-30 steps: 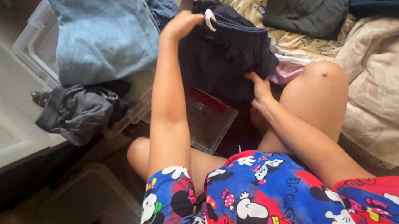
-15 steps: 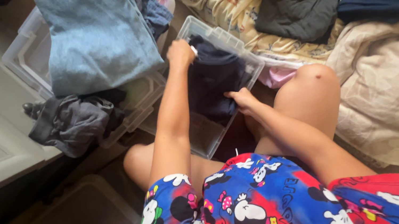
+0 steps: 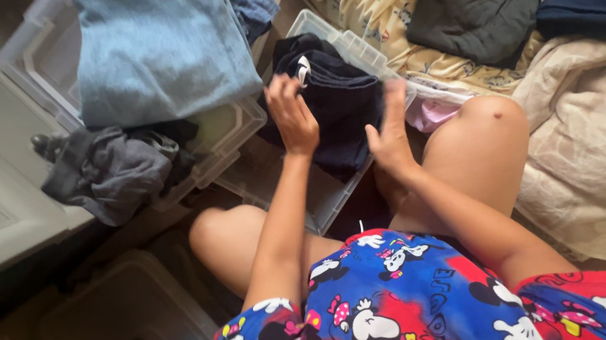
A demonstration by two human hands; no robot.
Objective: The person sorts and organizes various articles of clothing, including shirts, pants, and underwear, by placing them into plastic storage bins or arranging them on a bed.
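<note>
Bedroom floor: our left hand (image 3: pixel 292 114) fingers press dark folded garment (image 3: pixel 338 111) in clear bin (image 3: pixel 324 199); right hand (image 3: pixel 390 131) flat, grip spread.

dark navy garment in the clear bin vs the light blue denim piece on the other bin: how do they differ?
The dark navy garment lies inside its clear bin; the light blue denim piece is draped across the top of the other bin. The left hand touches the navy one and the right hand is beside it; nothing touches the denim. The denim shows more area. Both are cloth.
</note>
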